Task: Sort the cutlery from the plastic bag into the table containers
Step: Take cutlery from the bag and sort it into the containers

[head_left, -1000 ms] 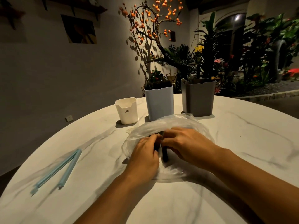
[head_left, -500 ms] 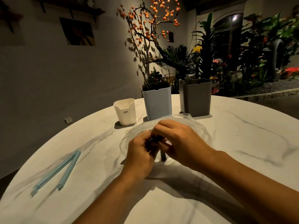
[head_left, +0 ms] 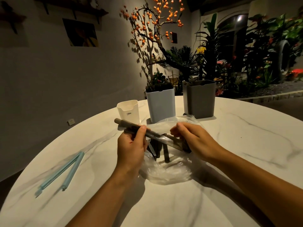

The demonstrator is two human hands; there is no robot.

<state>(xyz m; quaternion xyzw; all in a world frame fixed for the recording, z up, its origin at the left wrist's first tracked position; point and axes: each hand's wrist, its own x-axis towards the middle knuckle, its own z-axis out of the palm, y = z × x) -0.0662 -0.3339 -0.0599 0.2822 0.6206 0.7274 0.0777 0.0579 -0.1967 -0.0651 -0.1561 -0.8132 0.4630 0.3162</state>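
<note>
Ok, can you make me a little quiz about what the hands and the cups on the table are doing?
1. True or false: the left hand holds a grey-handled knife.
2. How many containers stand behind the plastic bag?
3. The right hand grips: A) the bag, B) the blue clip, C) the white container.

Key: 1 true. 2 three: white, blue container, grey container. 3 A.

Dim night scene; warm light from above pools on the marble table (head_left: 246,145), arms throw soft shadows, far wall (head_left: 49,71) falls dark, edges bow with wide-angle distortion.
</note>
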